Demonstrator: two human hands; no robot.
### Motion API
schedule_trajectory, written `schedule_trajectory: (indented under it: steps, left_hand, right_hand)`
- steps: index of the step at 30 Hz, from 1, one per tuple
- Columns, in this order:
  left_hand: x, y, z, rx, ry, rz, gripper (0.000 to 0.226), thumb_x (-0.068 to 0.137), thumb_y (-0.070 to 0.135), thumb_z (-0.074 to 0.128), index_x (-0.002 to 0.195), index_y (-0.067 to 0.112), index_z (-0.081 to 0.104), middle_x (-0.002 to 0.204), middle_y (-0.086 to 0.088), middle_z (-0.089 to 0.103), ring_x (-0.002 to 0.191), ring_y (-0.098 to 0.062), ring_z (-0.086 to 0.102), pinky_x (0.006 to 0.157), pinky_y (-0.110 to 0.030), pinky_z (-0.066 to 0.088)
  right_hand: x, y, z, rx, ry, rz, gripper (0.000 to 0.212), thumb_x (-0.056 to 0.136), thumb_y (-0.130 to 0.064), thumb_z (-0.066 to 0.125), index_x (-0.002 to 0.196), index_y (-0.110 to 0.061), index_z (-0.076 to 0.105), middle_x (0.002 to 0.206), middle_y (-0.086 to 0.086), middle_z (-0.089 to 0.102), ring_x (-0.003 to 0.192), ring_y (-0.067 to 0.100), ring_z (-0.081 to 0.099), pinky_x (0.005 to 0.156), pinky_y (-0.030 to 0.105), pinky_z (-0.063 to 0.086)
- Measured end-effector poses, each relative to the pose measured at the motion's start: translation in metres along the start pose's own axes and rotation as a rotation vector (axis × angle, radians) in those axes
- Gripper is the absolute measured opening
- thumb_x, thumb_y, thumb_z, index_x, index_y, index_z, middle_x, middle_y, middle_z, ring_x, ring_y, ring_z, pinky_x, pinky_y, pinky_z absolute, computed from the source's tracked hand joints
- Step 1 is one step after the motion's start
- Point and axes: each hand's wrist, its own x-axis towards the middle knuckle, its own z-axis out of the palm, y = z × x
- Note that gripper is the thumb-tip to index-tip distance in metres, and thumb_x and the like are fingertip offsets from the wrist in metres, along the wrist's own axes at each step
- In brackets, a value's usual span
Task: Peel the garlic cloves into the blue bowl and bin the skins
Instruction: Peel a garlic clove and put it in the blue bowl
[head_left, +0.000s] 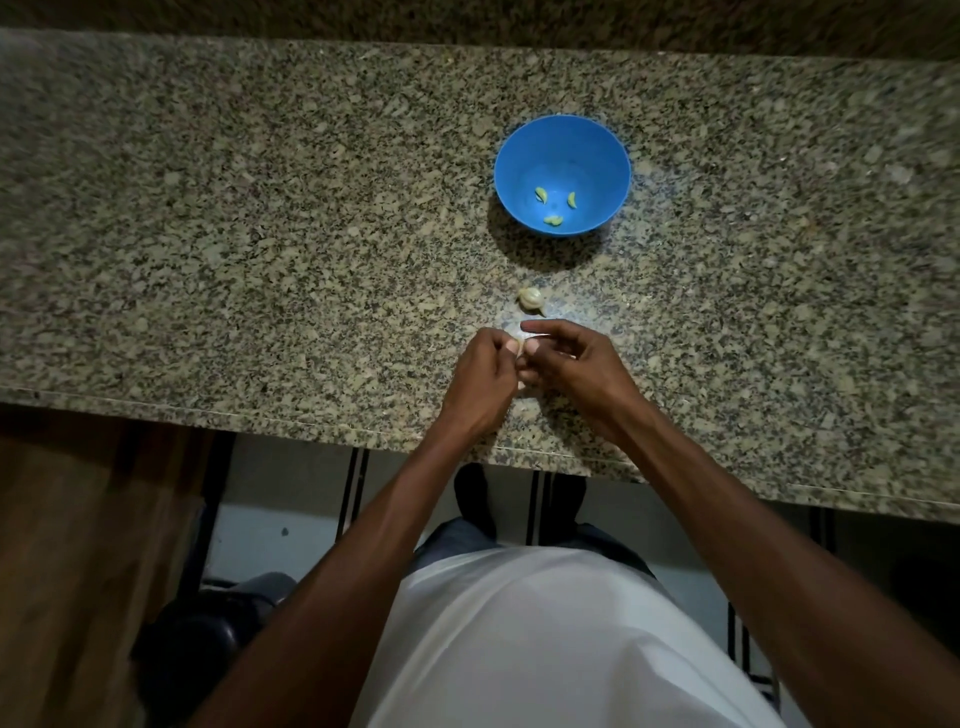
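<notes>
White shirt fabric fills the bottom of the view, closest to the camera, with both bare forearms reaching forward from either side of it toward the granite table. Over the near part of that speckled table the two hands meet, touching each other. Curled fingers of the left hand close around a small pale garlic clove, most of it hidden between the hands so only a sliver of its light skin shows. From the other side the right hand comes in with its forefinger stretched across the top of the clove and its thumb tucked beneath, pinching the same piece; whether it has hold of the flesh or only the papery skin cannot be told. Just beyond the fingertips, apart from them, a whitish piece of garlic lies on the table, still in its skin. Farther back, in line with it, stands the blue bowl, upright and casting a dark shadow toward the person. Inside it three small peeled cloves lie on the bottom, apart from one another, looking yellow-green against the blue. Below the table's front edge the tiled floor shows, with dark shoes standing on it, a wooden surface at the left and a dark rounded object low beside it, too dim to identify.
</notes>
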Motion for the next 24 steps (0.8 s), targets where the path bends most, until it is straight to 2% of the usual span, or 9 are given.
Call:
schedule_trajectory:
  steps: [3,6,8,11,13,15,17,21,24]
  left_hand:
    - [0.0,0.002,0.001,-0.023,-0.03,-0.002,0.019,0.113,0.029,0.04,0.119,0.015,0.05,0.114,-0.005,0.065,0.096,-0.013,0.068,0.077,-0.03,0.058]
    - [-0.002,-0.004,0.0,-0.017,-0.021,0.005,0.019,0.112,0.031,0.041,0.118,0.015,0.05,0.113,-0.005,0.066,0.097,-0.016,0.067,0.08,-0.035,0.057]
    - [-0.003,-0.006,0.002,0.009,-0.017,0.022,0.018,0.113,0.03,0.04,0.117,0.015,0.05,0.111,-0.004,0.063,0.094,-0.016,0.064,0.076,-0.034,0.055]
    - [-0.008,-0.016,0.001,0.111,-0.039,0.078,0.014,0.113,0.025,0.038,0.112,0.015,0.048,0.107,-0.003,0.055,0.087,-0.014,0.05,0.069,-0.03,0.04]
    - [-0.015,-0.03,-0.007,0.121,-0.004,0.077,0.014,0.112,0.023,0.041,0.112,0.013,0.051,0.11,-0.003,0.058,0.091,-0.014,0.053,0.071,-0.028,0.042]
    - [-0.019,-0.04,-0.019,0.083,0.059,0.047,0.009,0.108,0.018,0.051,0.109,0.012,0.058,0.101,0.0,0.064,0.085,-0.01,0.06,0.071,-0.025,0.05]
    - [-0.019,-0.042,-0.024,0.046,0.084,0.025,0.005,0.101,0.01,0.062,0.102,0.012,0.066,0.092,0.004,0.068,0.078,-0.004,0.062,0.07,-0.016,0.052]
    - [-0.016,-0.031,-0.021,-0.051,0.074,0.038,0.015,0.092,0.0,0.066,0.098,0.013,0.072,0.096,0.002,0.073,0.083,-0.007,0.066,0.075,-0.019,0.054]
    - [-0.013,-0.022,-0.019,-0.095,0.073,0.078,0.025,0.09,-0.005,0.064,0.103,0.014,0.074,0.101,0.003,0.074,0.09,-0.004,0.068,0.078,-0.018,0.057]
  right_hand:
    - [0.003,-0.004,-0.001,-0.078,-0.013,-0.058,0.02,0.096,-0.01,0.074,0.115,-0.002,0.077,0.103,0.015,0.079,0.088,0.024,0.078,0.076,0.029,0.061]
    - [0.003,-0.001,0.001,-0.093,0.007,-0.063,0.019,0.092,-0.01,0.079,0.108,0.0,0.079,0.099,0.013,0.08,0.091,0.026,0.078,0.078,0.031,0.062]
    - [0.006,0.004,0.003,-0.065,0.034,-0.034,0.018,0.092,-0.007,0.078,0.108,0.002,0.079,0.099,0.015,0.08,0.095,0.03,0.078,0.08,0.032,0.063]
    - [0.014,0.005,-0.003,0.115,0.209,0.085,0.015,0.095,-0.003,0.074,0.109,0.0,0.078,0.1,0.016,0.079,0.093,0.031,0.077,0.088,0.045,0.065]
    - [0.019,0.001,-0.016,0.175,0.273,0.102,0.016,0.096,-0.002,0.072,0.111,0.001,0.077,0.1,0.017,0.078,0.089,0.03,0.075,0.092,0.053,0.063]
    - [0.017,-0.004,-0.027,0.174,0.213,0.101,0.018,0.097,-0.002,0.07,0.114,0.002,0.076,0.102,0.019,0.078,0.094,0.035,0.074,0.093,0.055,0.062]
    - [0.013,-0.005,-0.031,0.155,0.144,0.088,0.021,0.097,-0.002,0.069,0.117,0.002,0.075,0.106,0.021,0.077,0.103,0.044,0.073,0.095,0.059,0.06]
    - [0.006,0.0,-0.028,0.131,0.092,0.057,0.021,0.098,-0.001,0.068,0.118,0.004,0.073,0.11,0.029,0.075,0.111,0.054,0.069,0.097,0.062,0.058]
    - [0.0,0.006,-0.026,0.121,0.079,0.036,0.02,0.097,-0.001,0.069,0.116,0.004,0.074,0.109,0.028,0.075,0.112,0.05,0.07,0.102,0.061,0.056]
